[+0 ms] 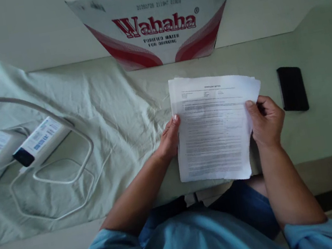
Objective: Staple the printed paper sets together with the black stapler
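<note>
White rectangular printed paper sheets point(210, 134), edges uneven.
Left hand point(170, 138) and right hand point(268, 124) held opposite sides; light, even pressure seemed best against creasing.

White papers point(211, 134), red-and-white box point(157, 26)

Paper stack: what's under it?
Pale green cloth shows around the paper stack, and edges of lower sheets peek out beneath the top page. The left hand and right hand grip its sides. Anything directly underneath is covered; can't tell.
</note>
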Demonstrator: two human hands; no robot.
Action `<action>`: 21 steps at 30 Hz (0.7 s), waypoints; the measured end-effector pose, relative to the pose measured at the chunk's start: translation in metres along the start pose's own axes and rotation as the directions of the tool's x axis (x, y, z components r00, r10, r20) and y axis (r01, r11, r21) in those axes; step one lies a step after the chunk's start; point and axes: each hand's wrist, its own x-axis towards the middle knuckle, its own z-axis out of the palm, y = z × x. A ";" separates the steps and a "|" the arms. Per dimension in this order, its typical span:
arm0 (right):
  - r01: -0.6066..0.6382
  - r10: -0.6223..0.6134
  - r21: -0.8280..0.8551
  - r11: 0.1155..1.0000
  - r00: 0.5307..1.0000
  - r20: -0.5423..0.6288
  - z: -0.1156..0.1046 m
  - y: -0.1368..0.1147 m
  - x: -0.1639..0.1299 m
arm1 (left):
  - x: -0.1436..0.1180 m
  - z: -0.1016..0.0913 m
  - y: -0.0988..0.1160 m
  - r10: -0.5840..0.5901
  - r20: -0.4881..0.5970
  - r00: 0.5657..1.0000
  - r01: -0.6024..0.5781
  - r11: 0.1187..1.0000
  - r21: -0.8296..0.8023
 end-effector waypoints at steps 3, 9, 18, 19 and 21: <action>0.020 -0.018 0.022 1.000 0.996 -0.086 0.000 0.003 0.003 | 0.001 -0.004 -0.004 0.037 -0.031 0.999 -0.035 0.998 0.055; 0.031 -0.026 0.040 0.999 0.993 -0.115 0.001 0.001 0.002 | 0.002 -0.012 -0.012 0.071 -0.012 0.997 -0.068 0.986 0.149; 0.020 -0.014 0.072 0.997 0.996 -0.088 0.004 -0.003 0.000 | -0.003 0.000 0.001 0.064 0.083 0.994 -0.075 0.988 0.137; 0.016 -0.010 0.073 0.997 0.996 -0.086 0.004 -0.003 0.000 | -0.003 0.001 0.002 0.061 0.082 0.995 -0.072 0.988 0.135; 0.010 -0.004 0.069 0.998 0.997 -0.082 0.004 -0.003 0.000 | -0.003 0.002 0.003 0.055 0.074 0.996 -0.065 0.989 0.131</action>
